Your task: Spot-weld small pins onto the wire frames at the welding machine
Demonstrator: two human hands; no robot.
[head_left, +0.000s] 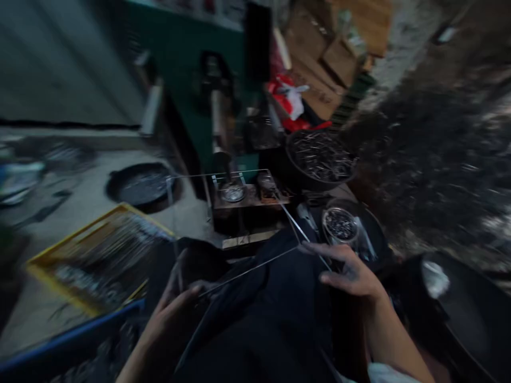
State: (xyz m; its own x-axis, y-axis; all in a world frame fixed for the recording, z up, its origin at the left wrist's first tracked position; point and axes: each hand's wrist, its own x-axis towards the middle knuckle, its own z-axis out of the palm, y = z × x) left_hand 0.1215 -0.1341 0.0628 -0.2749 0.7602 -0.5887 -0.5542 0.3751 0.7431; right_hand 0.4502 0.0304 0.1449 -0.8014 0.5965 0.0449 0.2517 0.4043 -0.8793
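Dark-clothed lap (pixel 275 308), wire frame (pixel 294 221) held between left hand (pixel 175 303), right hand (pixel 354 272)

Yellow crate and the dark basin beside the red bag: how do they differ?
The yellow crate is rectangular, while the dark basin is round. The crate sits at the left of the view; the basin stands right of centre. Long pieces in the crate lie roughly side by side, whereas the basin's pieces are jumbled. Both hold thin, metallic-looking pieces.
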